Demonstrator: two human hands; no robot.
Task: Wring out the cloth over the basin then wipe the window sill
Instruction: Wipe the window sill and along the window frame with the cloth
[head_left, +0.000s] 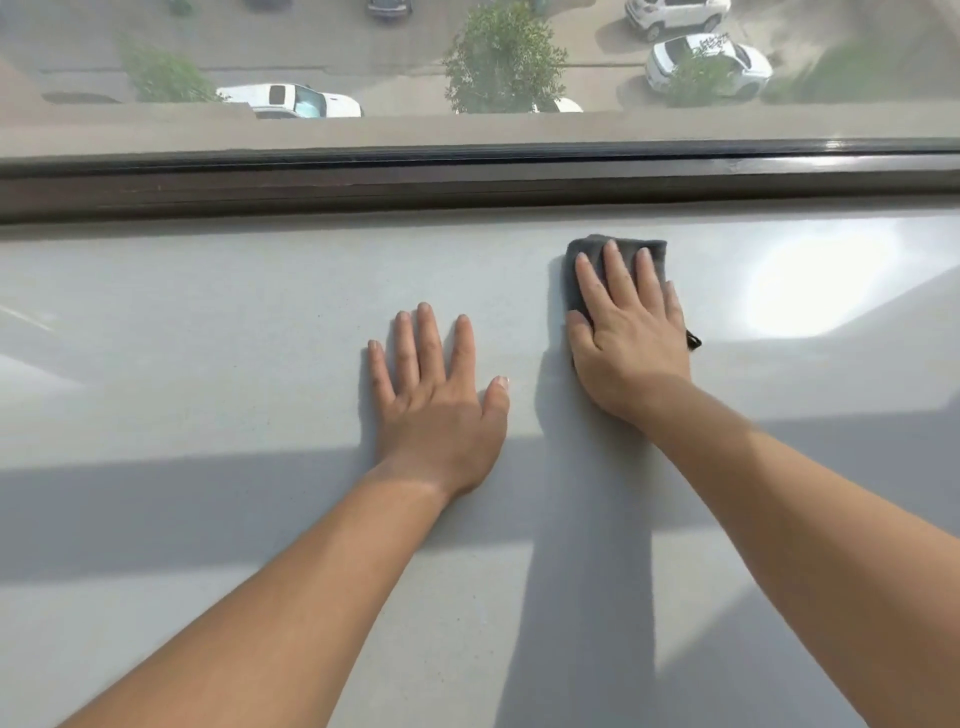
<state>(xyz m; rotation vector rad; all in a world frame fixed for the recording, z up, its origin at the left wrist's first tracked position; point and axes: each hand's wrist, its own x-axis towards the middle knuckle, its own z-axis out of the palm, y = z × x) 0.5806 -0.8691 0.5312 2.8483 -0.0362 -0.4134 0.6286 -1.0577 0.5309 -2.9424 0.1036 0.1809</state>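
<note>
- Left hand (434, 395): flat, fingers spread, resting on the bare window sill (208, 338), holding nothing.
- Right hand (626, 322): straight fingers pressing the folded grey cloth (589, 254) onto the sill's far right part.
- No basin in view; wiping appears underway, wringing presumably finished.

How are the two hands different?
The right hand presses a grey cloth onto the sill; the left hand rests bare on the sill. The right hand reaches nearer the window; the left hand lies closer to the person. The left hand's fingers spread wider than the right hand's. Both are flat, palms down.
</note>
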